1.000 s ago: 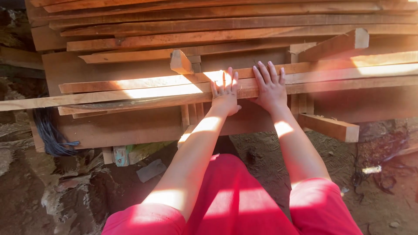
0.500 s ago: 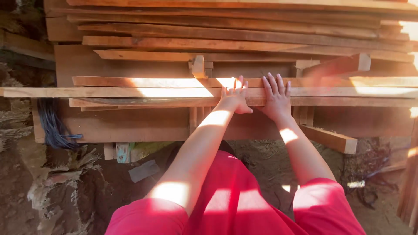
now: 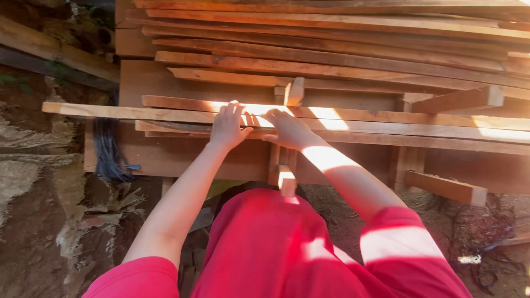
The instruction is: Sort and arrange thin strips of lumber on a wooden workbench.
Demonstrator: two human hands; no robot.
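Both hands flat and spread on a long thin plank [image 3: 165,115]: left hand [image 3: 229,127] at nine o'clock of right hand [image 3: 288,129]. Plank resting atop lumber stack [image 3: 331,49], jutting left; not gripped, not lifted.

left hand [image 3: 228,126] left of right hand [image 3: 288,130] | both on plank [image 3: 127,112]
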